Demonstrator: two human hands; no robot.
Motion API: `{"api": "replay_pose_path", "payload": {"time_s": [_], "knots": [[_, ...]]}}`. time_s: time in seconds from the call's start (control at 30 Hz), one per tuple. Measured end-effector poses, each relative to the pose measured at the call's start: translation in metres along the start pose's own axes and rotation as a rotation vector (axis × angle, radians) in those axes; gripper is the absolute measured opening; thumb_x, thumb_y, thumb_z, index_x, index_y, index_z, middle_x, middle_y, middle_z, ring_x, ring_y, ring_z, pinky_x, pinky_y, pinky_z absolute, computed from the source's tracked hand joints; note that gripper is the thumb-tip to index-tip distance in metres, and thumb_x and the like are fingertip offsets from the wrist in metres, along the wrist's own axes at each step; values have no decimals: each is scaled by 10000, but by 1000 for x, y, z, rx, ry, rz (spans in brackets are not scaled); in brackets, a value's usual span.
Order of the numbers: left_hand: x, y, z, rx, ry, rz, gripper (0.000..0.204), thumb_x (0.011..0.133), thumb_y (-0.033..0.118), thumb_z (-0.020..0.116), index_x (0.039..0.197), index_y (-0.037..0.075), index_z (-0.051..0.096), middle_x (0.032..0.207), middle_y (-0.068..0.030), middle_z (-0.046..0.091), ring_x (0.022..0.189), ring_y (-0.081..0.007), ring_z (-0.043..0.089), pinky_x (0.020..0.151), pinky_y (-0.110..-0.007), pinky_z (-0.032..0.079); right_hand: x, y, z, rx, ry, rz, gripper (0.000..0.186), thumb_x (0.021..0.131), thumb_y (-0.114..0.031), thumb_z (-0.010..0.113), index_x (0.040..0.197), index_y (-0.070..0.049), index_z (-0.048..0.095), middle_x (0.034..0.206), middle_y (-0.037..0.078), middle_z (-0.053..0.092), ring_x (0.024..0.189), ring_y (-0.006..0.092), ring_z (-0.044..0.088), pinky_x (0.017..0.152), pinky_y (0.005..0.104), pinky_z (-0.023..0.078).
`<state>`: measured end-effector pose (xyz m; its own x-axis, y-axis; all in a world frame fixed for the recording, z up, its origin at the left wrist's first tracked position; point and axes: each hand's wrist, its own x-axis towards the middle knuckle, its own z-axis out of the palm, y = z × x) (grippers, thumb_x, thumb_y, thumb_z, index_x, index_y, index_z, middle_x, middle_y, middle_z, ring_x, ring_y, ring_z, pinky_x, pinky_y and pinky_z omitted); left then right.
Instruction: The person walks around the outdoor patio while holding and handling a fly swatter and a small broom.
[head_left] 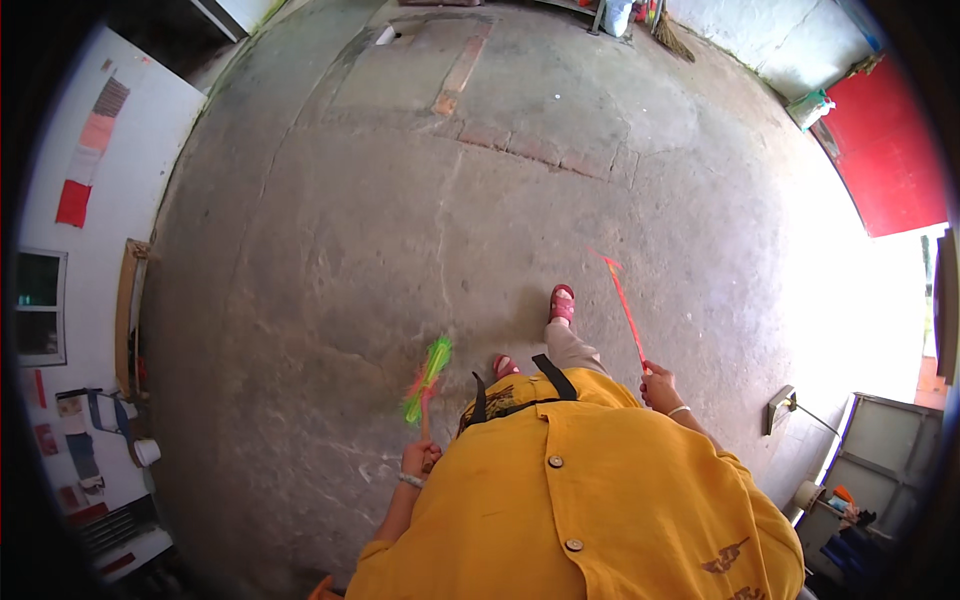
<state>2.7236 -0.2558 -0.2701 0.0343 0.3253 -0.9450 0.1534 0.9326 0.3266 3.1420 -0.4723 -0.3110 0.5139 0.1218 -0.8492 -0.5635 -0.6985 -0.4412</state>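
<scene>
My left hand (419, 458), with a bracelet at the wrist, is closed around the pinkish handle of a fringed wand (430, 378). Bright green strands with some red and yellow make up its bushy upper part, which points away from me above the floor. To the right, my right hand (660, 388) grips the lower end of a thin red stick (627, 310). This stick slants up and to the left, and a small red piece juts out at its far tip. The two things are well apart, on either side of my yellow shirt (520, 480).
Worn concrete floor (330, 220) spreads ahead, with a brick strip (510, 142) set in it. A broom (672, 40) leans at the far right, near a red panel (885, 140). A long-handled dustpan (780, 408) stands to my right. One foot in a red sandal (562, 303) is forward.
</scene>
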Motion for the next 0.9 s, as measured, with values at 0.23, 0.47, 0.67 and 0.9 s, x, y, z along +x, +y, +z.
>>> {"api": "replay_pose_path", "payload": {"time_s": [0.23, 0.47, 0.67, 0.9], "knots": [[68, 5, 15, -331, -289, -148, 211, 846, 150, 415, 669, 36, 437, 565, -50, 469, 446, -124, 442, 399, -231, 363, 66, -46, -12, 19, -35, 31, 424, 758, -67, 437, 1169, -140, 512, 544, 37, 469, 400, 119, 414, 345, 250, 323], [47, 69, 104, -319, -281, -77, 203, 858, 158, 416, 702, 36, 462, 578, -29, 478, 486, -117, 462, 475, -215, 390, 134, -108, -38, -26, -80, 38, 401, 771, -84, 420, 1149, -158, 534, 546, 44, 485, 400, 123, 427, 342, 262, 332], [-3, 106, 163, 848, 254, 526, 155, 817, 103, 518, 798, -43, 565, 648, -1, 491, 576, -68, 444, 546, -205, 357, 178, -162, -36, 26, 6, 87, 365, 788, -108, 410, 1114, -166, 564, 530, 31, 482, 402, 124, 442, 345, 273, 334], [38, 121, 124, 285, 51, 588, 139, 803, 88, 536, 791, -45, 572, 650, -33, 522, 609, -95, 503, 571, -226, 400, 200, -170, -10, 156, -87, 66, 361, 794, -122, 437, 1133, -166, 553, 536, 26, 487, 413, 126, 447, 362, 275, 342]]}}
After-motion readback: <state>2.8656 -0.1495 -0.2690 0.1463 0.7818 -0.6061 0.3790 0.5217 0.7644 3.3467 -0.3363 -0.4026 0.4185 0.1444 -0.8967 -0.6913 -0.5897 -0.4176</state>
